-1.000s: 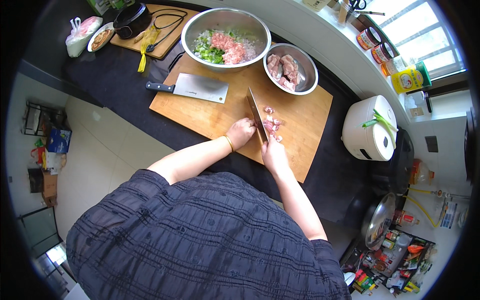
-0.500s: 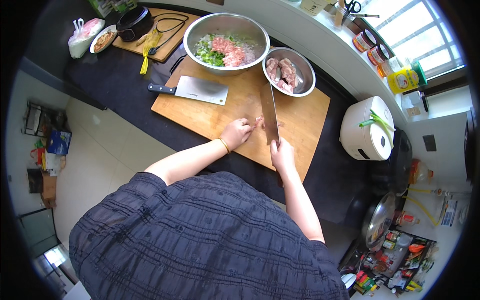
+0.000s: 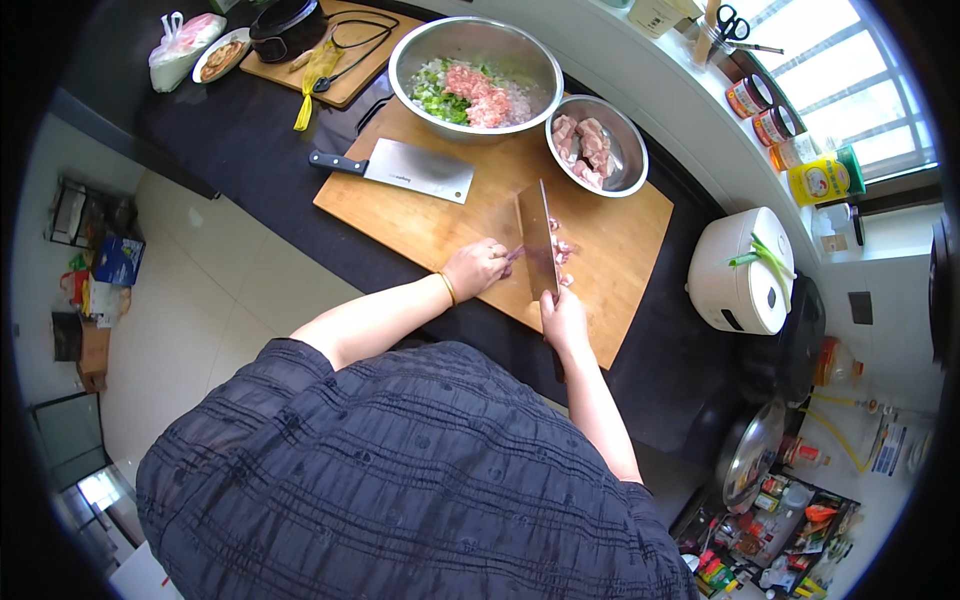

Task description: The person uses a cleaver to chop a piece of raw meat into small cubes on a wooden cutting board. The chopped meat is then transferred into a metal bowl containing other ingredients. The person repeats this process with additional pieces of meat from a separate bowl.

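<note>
My right hand [image 3: 565,320] is closed round the handle of a cleaver [image 3: 541,243], its blade pointing away from me over the wooden cutting board [image 3: 625,270]. Left of the blade, my left hand [image 3: 476,269] pinches a small piece of raw meat [image 3: 514,257] against the board. Several cut bits of meat [image 3: 562,250] lie along the blade's right side. A second cleaver [image 3: 420,171] with a black handle rests flat on the board's far left. Behind it stands a large steel bowl [image 3: 556,88] of minced meat and chopped greens; a smaller steel bowl [image 3: 640,170] holds larger raw pieces.
Right of the board, a white rice cooker [image 3: 708,270] carries green onions [image 3: 765,260] on its lid. At the back left are a black pot [image 3: 287,32] on another board, a plate of food [image 3: 220,58] and a plastic bag [image 3: 182,50]. Jars [image 3: 750,97] line the windowsill.
The whole view has shifted a little. More cut bits of meat now show to the right of the blade. My left hand still pinches the meat, and my right hand keeps hold of the cleaver.
</note>
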Tool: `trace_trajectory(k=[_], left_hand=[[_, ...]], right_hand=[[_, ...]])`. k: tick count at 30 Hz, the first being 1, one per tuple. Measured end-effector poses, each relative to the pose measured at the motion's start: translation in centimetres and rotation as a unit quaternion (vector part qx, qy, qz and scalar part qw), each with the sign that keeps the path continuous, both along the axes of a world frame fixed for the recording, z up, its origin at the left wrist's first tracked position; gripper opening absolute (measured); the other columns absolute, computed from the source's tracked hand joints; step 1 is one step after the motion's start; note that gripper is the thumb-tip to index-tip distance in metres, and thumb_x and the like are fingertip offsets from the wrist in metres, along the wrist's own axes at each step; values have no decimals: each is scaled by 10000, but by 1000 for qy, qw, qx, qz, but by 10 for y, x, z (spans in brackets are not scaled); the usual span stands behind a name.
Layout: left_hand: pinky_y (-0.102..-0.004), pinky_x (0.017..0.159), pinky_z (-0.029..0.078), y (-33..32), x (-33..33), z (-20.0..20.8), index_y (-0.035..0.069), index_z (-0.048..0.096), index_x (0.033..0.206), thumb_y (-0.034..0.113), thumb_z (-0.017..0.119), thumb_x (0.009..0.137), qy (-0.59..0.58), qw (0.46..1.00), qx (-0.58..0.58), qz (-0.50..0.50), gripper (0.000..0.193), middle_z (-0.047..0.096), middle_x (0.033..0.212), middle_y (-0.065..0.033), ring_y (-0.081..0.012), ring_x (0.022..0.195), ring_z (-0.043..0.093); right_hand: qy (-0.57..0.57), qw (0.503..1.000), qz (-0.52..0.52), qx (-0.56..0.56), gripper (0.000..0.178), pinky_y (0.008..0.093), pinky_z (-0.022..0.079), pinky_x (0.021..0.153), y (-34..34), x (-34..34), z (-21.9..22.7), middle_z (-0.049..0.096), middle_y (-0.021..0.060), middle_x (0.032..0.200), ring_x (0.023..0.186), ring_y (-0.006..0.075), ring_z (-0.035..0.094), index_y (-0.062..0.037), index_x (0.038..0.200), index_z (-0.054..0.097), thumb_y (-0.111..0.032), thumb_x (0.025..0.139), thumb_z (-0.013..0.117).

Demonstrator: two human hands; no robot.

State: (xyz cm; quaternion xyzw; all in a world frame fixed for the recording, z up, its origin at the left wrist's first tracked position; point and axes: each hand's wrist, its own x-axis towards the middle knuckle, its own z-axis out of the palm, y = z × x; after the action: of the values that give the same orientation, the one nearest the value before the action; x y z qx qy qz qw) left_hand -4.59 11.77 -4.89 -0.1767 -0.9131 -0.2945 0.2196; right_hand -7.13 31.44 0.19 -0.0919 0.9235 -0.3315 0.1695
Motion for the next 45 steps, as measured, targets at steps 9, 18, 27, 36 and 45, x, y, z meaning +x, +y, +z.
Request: trace_trajectory(k=[9, 18, 27, 36, 45], left_hand=[[-299, 717, 487, -14, 21, 10, 61, 632, 900, 84, 642, 687, 59, 994, 77, 42, 215, 607, 919, -55, -219, 823, 590], [-267, 695, 496, -4, 15, 1, 72, 629, 840, 82, 591, 669, 74, 996, 0, 52, 175, 615, 944, -21, -172, 809, 589], [-268, 675, 500, 3, 8, -9, 62, 630, 855, 126, 598, 693, 60, 996, -5, 62, 177, 612, 937, -29, -179, 816, 584], [-273, 693, 495, 4, 4, -3, 34, 621, 835, 107, 603, 699, 64, 998, 1, -2, 155, 595, 892, -31, -185, 811, 570], [-264, 731, 487, 2, 7, -4, 87, 624, 855, 106, 539, 680, 66, 997, -34, -12, 196, 587, 922, -11, -168, 841, 560]], right_hand=[[59, 995, 76, 27, 198, 461, 456, 618, 7, 21, 41, 564, 259, 681, 677, 418, 573, 11, 764, 530, -174, 832, 515], [78, 986, 123, 75, 161, 489, 460, 588, -2, 27, 27, 548, 282, 629, 629, 439, 563, 11, 756, 487, -131, 830, 505], [36, 990, 113, 73, 157, 492, 456, 591, 8, 35, 31, 547, 278, 630, 632, 443, 561, 13, 763, 474, -125, 835, 500], [57, 988, 124, 79, 163, 490, 460, 603, -4, 14, 23, 559, 276, 655, 646, 437, 567, 12, 781, 490, -141, 833, 504], [82, 987, 111, 88, 182, 477, 463, 664, -37, -10, 12, 572, 282, 738, 727, 435, 574, 32, 789, 529, -145, 823, 508]])
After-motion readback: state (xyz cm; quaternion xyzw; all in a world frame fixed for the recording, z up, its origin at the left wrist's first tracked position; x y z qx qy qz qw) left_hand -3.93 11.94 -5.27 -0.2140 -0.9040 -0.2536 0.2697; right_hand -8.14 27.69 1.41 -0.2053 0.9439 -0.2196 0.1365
